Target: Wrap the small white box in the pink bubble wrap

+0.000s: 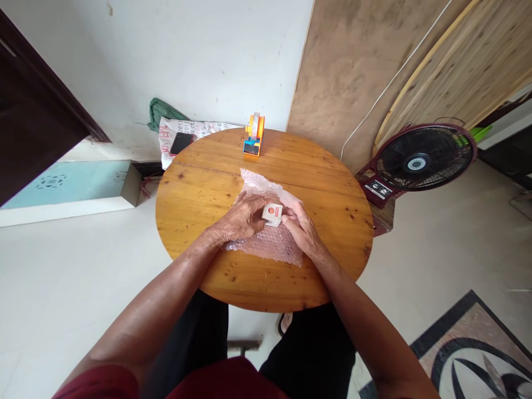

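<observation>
A small white box [272, 215] with red print is held between my two hands, over the middle of a sheet of pinkish bubble wrap [274, 246]. My left hand [243, 216] grips the box's left side, with its fingers curled toward it. On the right side, my right hand [302, 227] has its thumb against the box, and its other fingers are partly hidden behind. The bubble wrap lies spread on the round wooden table [191, 205], its upper right edge raised near my right fingers.
An orange and blue tape dispenser [254, 136] stands at the table's far edge. A dark phone-like object [182, 143] rests at the far left beside a printed white sack [211, 128]. To the right is a dark red fan [419, 158].
</observation>
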### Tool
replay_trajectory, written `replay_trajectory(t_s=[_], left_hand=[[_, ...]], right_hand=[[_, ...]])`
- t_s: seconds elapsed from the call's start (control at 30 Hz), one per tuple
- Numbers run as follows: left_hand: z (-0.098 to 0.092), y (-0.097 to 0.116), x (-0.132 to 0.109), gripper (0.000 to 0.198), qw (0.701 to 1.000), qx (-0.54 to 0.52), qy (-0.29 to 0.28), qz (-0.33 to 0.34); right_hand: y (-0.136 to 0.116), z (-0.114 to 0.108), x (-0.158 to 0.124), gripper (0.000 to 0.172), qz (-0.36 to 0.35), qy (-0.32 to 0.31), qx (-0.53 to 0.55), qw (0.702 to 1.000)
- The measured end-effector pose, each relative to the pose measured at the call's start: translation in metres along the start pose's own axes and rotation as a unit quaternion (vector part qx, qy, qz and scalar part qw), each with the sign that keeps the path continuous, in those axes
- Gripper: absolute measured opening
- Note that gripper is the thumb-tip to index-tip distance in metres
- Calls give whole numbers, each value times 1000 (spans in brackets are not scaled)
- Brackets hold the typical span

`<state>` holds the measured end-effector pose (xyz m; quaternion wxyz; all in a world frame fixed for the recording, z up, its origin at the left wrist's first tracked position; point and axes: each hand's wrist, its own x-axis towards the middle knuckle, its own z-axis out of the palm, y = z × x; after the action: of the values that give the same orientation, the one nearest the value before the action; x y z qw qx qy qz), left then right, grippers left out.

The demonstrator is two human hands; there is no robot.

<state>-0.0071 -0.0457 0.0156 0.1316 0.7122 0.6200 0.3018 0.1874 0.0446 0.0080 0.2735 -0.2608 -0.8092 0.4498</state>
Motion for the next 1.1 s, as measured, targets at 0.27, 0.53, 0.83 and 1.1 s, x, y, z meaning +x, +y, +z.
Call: replay_trajectory(t_s=[0.27,0.53,0.83,1.1], left_hand=[[-4,5,2,50,1000,-10,-6,-6],[1,-2,2,53,1000,-16,16,17],[1,-2,1,52,998,-60,15,10],[3,-6,1,49,997,-73,22,7]], right_hand=[[12,-3,5,59,22,51,62,997],[23,-4,11,58,53,65,110,990],[22,-2,10,62,42,50,79,995],[21,-3,10,66,45,42,100,993]])
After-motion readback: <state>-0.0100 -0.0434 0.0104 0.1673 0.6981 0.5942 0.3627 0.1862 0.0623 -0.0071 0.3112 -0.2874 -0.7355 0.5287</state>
